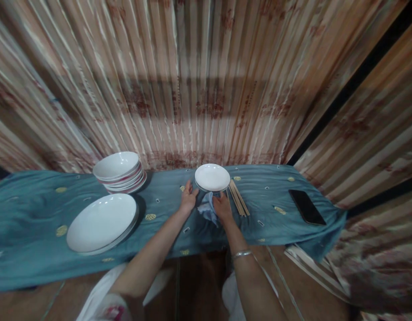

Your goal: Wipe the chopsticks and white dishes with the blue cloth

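A small stack of white plates (212,177) stands on the blue-green cloth (32,214) near the middle. My left hand (188,197) rests against the stack's left edge, fingers curled round the rim. My right hand (222,207) is just below the stack and grips a pale blue-white rag (208,210), bunched against the plates' near side. A silver bangle (242,254) circles my right wrist.
A bundle of wooden chopsticks (238,197) lies right of the plates. A stack of red-rimmed bowls (119,171) and large white plates (102,223) sit at the left. A black phone (306,206) lies near the cloth's right end. Striped curtains hang behind.
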Available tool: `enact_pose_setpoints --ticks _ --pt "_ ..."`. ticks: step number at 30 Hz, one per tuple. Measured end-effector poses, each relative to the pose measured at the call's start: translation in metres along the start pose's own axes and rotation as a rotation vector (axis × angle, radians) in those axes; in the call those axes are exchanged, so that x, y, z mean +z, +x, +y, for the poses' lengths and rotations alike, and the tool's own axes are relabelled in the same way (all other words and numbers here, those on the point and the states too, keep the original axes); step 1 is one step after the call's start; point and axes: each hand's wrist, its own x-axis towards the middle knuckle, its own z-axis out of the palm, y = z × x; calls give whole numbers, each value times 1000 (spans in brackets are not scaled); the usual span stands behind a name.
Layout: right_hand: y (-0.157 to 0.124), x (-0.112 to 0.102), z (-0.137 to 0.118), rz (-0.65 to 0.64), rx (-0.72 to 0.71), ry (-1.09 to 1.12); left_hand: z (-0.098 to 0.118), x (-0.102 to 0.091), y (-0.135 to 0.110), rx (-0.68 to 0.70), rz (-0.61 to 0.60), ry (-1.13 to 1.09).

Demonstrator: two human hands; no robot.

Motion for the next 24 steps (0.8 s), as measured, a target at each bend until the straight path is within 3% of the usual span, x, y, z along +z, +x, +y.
enact_pose_setpoints --ticks 4,8,12,14,16,19,22,24 --pt "-9 9 -4 -71 30 8 4 -27 -33 33 -15 -13" --pt "-23 31 -15 -219 -28 74 5 -56 -61 131 -35 37" --pt "-44 62 -29 -432 -152 180 17 -88 -81 253 -1 254" --pt "-57 78 -35 -506 -200 247 29 -105 -89 419 40 423" --pt "-69 94 -40 -610 -169 304 44 -122 -96 604 83 562" --pt "-85 114 -47 -759 -78 335 64 -146 -101 748 156 692" --pt "-94 126 -56 -832 -9 357 76 -177 -98 797 256 725" --pt "-97 130 -63 -869 24 390 80 -202 -92 748 344 730"
